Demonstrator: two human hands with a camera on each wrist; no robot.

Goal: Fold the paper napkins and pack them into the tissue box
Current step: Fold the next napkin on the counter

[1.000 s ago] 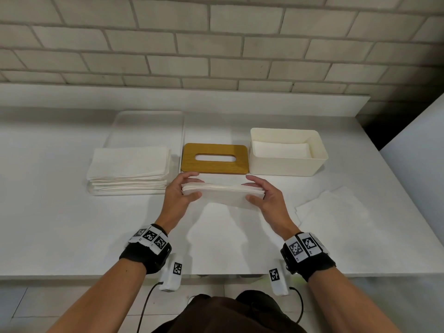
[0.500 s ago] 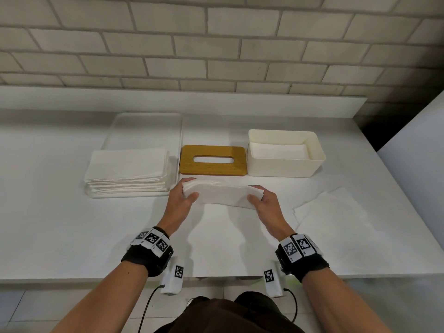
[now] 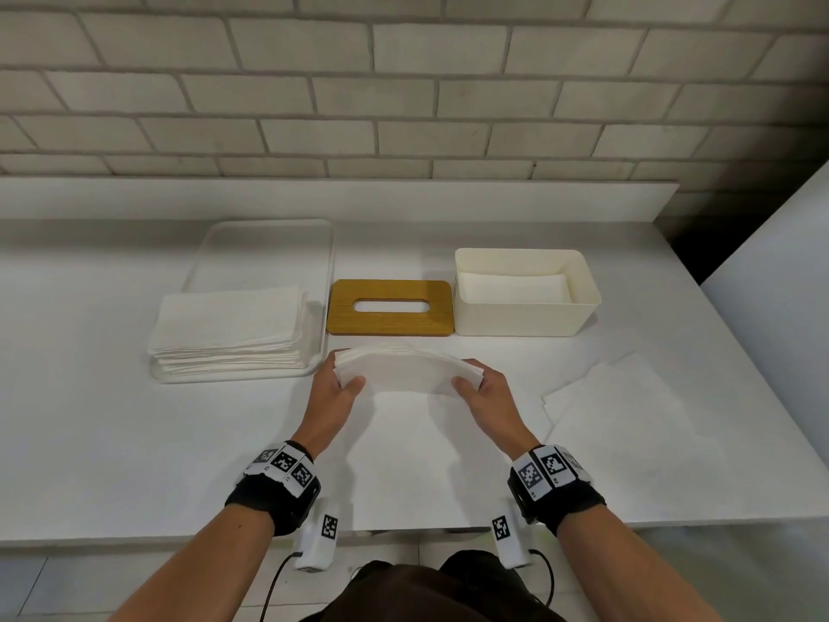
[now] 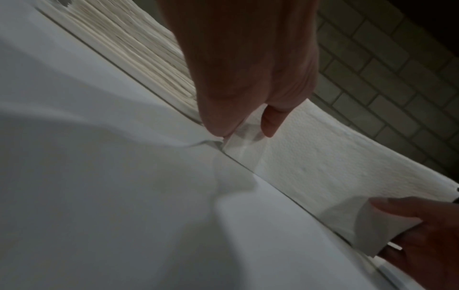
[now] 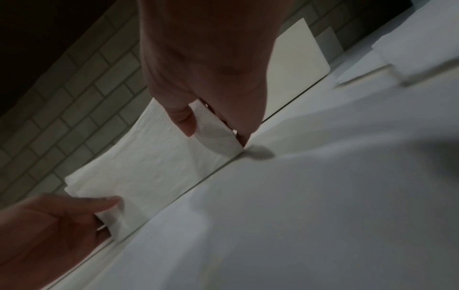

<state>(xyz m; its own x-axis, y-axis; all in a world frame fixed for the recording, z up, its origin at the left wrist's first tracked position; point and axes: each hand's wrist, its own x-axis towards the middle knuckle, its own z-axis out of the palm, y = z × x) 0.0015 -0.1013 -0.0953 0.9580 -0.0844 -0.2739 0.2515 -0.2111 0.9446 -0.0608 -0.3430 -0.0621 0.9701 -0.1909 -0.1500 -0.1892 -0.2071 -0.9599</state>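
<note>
A folded white napkin (image 3: 406, 369) is held on edge, arched slightly, just above the table in front of me. My left hand (image 3: 342, 380) pinches its left end between thumb and fingers; my right hand (image 3: 472, 382) pinches the right end. The wrist views show the same napkin (image 4: 320, 157) (image 5: 154, 155) with its lower edge close to the table and a thumb on each end. The cream tissue box (image 3: 522, 316) stands open behind and to the right, with folded napkins inside. Its wooden slotted lid (image 3: 389, 323) lies flat left of the box.
A clear tray (image 3: 320, 352) at the left holds a stack of unfolded napkins (image 3: 229, 325). Loose unfolded napkins (image 3: 628, 410) lie on the table at the right. A white panel stands at the far right edge; a brick wall and ledge close the back.
The napkin has tipped from lying nearly flat between my hands to standing with its face toward me and bowed upward. Both hands kept their hold and moved slightly closer to me.
</note>
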